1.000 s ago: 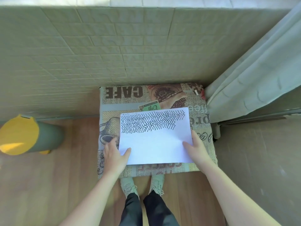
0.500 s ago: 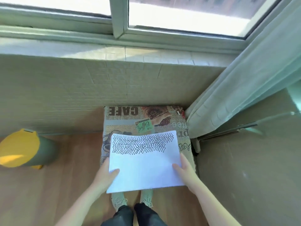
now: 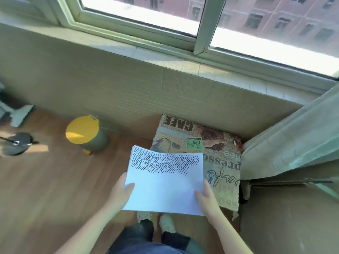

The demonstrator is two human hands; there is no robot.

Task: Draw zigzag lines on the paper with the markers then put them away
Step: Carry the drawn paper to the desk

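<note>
Paper (image 3: 165, 187) gripped by left hand (image 3: 119, 194) and right hand (image 3: 207, 197).

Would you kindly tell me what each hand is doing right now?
Left hand: grips the paper at its left edge.
Right hand: grips its right edge.

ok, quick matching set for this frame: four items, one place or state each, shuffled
Items:
1. paper
2. bin lid
3. curtain
4. CAFE-print cloth

States:
A. yellow
B. hangs at far right
C. held at both side edges, zigzags along its top
D. covers the stool by the wall

Pairs: 1-C, 2-A, 3-B, 4-D. The left hand and right hand grip the paper.
</note>
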